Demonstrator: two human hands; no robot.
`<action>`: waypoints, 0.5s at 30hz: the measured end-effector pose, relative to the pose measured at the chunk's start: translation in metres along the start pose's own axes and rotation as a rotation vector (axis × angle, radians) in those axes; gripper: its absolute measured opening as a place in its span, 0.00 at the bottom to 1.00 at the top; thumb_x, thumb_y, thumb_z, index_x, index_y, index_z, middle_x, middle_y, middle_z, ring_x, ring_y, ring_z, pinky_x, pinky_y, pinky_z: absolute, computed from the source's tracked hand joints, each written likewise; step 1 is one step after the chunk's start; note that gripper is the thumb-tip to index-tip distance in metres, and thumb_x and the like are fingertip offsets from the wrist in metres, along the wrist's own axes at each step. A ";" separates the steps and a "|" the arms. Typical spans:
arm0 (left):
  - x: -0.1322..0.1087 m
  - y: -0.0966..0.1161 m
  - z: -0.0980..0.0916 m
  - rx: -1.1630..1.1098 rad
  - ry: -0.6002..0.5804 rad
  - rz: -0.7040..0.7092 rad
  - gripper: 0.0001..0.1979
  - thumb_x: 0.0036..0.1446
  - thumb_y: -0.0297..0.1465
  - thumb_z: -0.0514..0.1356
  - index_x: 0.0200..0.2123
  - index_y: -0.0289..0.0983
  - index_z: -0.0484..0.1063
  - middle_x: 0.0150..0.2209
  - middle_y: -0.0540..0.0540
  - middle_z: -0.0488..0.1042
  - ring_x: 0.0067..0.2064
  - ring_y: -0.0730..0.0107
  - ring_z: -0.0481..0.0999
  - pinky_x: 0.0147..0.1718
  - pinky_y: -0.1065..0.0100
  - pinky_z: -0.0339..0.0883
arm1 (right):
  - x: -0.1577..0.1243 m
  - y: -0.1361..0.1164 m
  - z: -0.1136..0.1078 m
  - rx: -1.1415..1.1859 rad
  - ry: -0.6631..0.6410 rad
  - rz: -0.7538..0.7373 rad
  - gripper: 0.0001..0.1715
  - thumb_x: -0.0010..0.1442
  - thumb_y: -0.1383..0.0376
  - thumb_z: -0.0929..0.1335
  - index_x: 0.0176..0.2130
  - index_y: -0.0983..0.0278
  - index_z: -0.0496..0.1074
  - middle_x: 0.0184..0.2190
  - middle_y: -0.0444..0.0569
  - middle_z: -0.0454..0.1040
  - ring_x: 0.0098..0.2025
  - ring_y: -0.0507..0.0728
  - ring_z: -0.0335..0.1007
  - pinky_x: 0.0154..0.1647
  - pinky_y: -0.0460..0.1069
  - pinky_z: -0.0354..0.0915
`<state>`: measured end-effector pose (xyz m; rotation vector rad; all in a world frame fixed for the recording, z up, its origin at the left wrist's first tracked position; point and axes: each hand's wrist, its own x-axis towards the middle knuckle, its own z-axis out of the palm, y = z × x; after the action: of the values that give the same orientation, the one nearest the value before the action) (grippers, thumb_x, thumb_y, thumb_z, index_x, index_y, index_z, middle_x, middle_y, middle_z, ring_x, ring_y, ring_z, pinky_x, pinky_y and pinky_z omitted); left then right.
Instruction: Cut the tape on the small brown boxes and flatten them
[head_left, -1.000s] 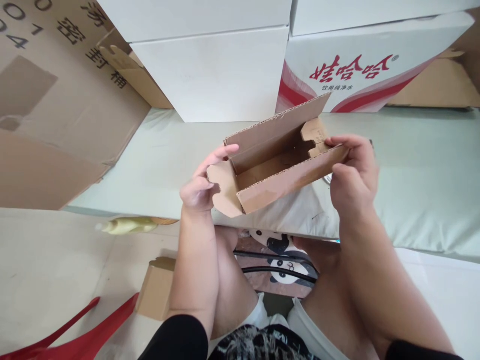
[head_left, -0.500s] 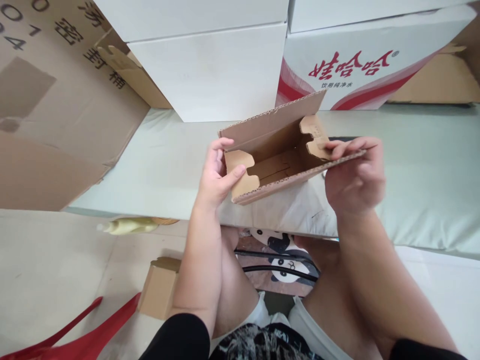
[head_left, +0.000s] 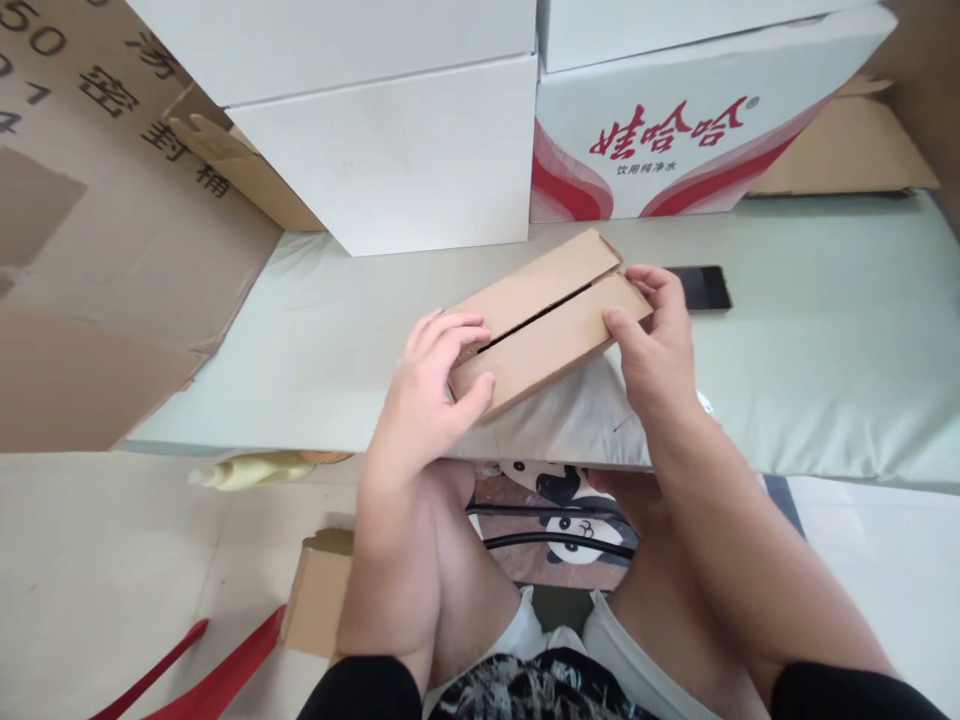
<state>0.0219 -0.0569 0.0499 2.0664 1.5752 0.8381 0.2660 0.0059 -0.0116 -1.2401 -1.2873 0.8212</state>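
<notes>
A brown cardboard box (head_left: 559,335) lies tilted between my hands over the green-covered surface. Its two long flaps are folded down, with a narrow dark gap between them. My left hand (head_left: 442,385) grips the box's left end, fingers on the far flap and thumb on the near one. At the right end, my right hand (head_left: 652,320) holds the corner, its thumb pressing on the near flap. The inside of the box is hidden by the flaps.
White cartons (head_left: 405,150) and a red-lettered carton (head_left: 675,150) stand behind. A phone (head_left: 701,288) lies right of the box on the green cloth (head_left: 810,330). At left is a large printed carton (head_left: 112,280); a small cardboard box (head_left: 319,595) sits on the floor.
The long flaps, upright before, have been folded down over the end flaps. Both hands have moved to the box's ends, and the phone is now more exposed.
</notes>
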 end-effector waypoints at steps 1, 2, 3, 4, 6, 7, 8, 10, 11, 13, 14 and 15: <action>-0.003 0.010 -0.001 0.087 -0.025 -0.041 0.18 0.60 0.38 0.60 0.52 0.41 0.71 0.61 0.40 0.73 0.69 0.47 0.65 0.73 0.40 0.51 | -0.001 -0.001 0.001 -0.013 0.009 -0.010 0.23 0.60 0.57 0.71 0.53 0.56 0.66 0.55 0.52 0.72 0.57 0.63 0.71 0.58 0.60 0.70; -0.005 0.018 -0.002 0.162 -0.053 -0.089 0.23 0.55 0.40 0.64 0.53 0.40 0.70 0.62 0.38 0.71 0.71 0.42 0.62 0.72 0.37 0.51 | -0.003 -0.001 0.003 -0.023 0.005 -0.019 0.23 0.61 0.56 0.70 0.53 0.56 0.67 0.55 0.52 0.72 0.57 0.63 0.71 0.58 0.60 0.70; -0.006 0.025 -0.002 0.228 -0.068 -0.131 0.28 0.51 0.42 0.67 0.53 0.39 0.68 0.63 0.36 0.70 0.72 0.38 0.60 0.71 0.35 0.51 | -0.005 -0.001 0.004 -0.026 -0.013 -0.026 0.23 0.61 0.55 0.70 0.54 0.56 0.67 0.55 0.52 0.72 0.56 0.63 0.71 0.57 0.60 0.70; -0.007 0.031 -0.002 0.287 -0.072 -0.173 0.32 0.48 0.43 0.70 0.54 0.39 0.67 0.63 0.35 0.68 0.73 0.34 0.56 0.71 0.33 0.50 | -0.007 -0.001 0.005 -0.021 -0.048 -0.030 0.24 0.62 0.54 0.71 0.55 0.56 0.67 0.55 0.52 0.73 0.56 0.63 0.71 0.57 0.60 0.70; -0.008 0.035 -0.002 0.357 -0.064 -0.245 0.36 0.46 0.44 0.72 0.56 0.39 0.66 0.65 0.33 0.64 0.75 0.30 0.51 0.70 0.30 0.48 | -0.013 0.000 0.005 -0.001 -0.149 -0.049 0.28 0.62 0.52 0.70 0.58 0.56 0.66 0.58 0.53 0.72 0.58 0.64 0.71 0.58 0.60 0.70; -0.007 0.035 -0.003 0.368 -0.067 -0.272 0.39 0.46 0.44 0.72 0.59 0.40 0.65 0.68 0.32 0.61 0.75 0.29 0.49 0.70 0.29 0.48 | -0.015 0.001 0.005 0.004 -0.205 -0.070 0.30 0.63 0.51 0.70 0.60 0.56 0.65 0.60 0.54 0.72 0.60 0.64 0.70 0.59 0.61 0.69; -0.006 0.034 -0.005 0.365 -0.081 -0.294 0.41 0.47 0.43 0.72 0.63 0.42 0.63 0.70 0.33 0.57 0.76 0.29 0.48 0.69 0.29 0.49 | -0.017 0.002 0.005 0.003 -0.260 -0.101 0.32 0.63 0.51 0.70 0.62 0.56 0.64 0.63 0.55 0.70 0.62 0.65 0.69 0.60 0.61 0.69; -0.003 0.027 -0.011 0.327 -0.125 -0.325 0.46 0.47 0.43 0.72 0.68 0.47 0.60 0.73 0.35 0.53 0.75 0.29 0.49 0.68 0.29 0.53 | -0.017 0.001 0.001 -0.012 -0.346 -0.170 0.34 0.64 0.51 0.69 0.65 0.55 0.61 0.67 0.55 0.67 0.65 0.65 0.67 0.62 0.61 0.68; -0.001 0.022 -0.015 0.297 -0.137 -0.335 0.47 0.47 0.44 0.72 0.69 0.49 0.61 0.72 0.37 0.55 0.74 0.29 0.51 0.68 0.29 0.54 | -0.016 0.000 -0.003 -0.030 -0.345 -0.188 0.34 0.65 0.52 0.68 0.65 0.55 0.61 0.67 0.55 0.67 0.65 0.64 0.68 0.62 0.61 0.68; 0.002 0.009 -0.024 0.196 -0.090 -0.350 0.46 0.44 0.45 0.74 0.67 0.50 0.66 0.68 0.39 0.61 0.72 0.32 0.58 0.69 0.31 0.54 | -0.009 -0.005 -0.013 -0.155 -0.220 -0.153 0.27 0.65 0.56 0.65 0.62 0.57 0.64 0.62 0.56 0.72 0.59 0.62 0.73 0.59 0.60 0.70; 0.003 0.001 -0.026 0.108 -0.034 -0.354 0.46 0.42 0.45 0.75 0.66 0.50 0.68 0.66 0.40 0.64 0.70 0.33 0.61 0.70 0.32 0.54 | -0.004 -0.007 -0.020 -0.275 -0.121 -0.099 0.24 0.65 0.59 0.64 0.59 0.59 0.67 0.58 0.57 0.74 0.55 0.62 0.75 0.57 0.59 0.70; 0.004 -0.009 -0.028 -0.008 0.039 -0.353 0.47 0.40 0.46 0.76 0.65 0.48 0.69 0.65 0.41 0.67 0.69 0.35 0.64 0.71 0.33 0.53 | 0.001 -0.010 -0.028 -0.423 -0.030 -0.025 0.21 0.64 0.61 0.64 0.55 0.60 0.69 0.55 0.57 0.76 0.52 0.62 0.76 0.56 0.60 0.70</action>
<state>-0.0025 -0.0521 0.0657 1.7008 1.8797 0.7547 0.2914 -0.0013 0.0018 -1.5419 -1.5498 0.5653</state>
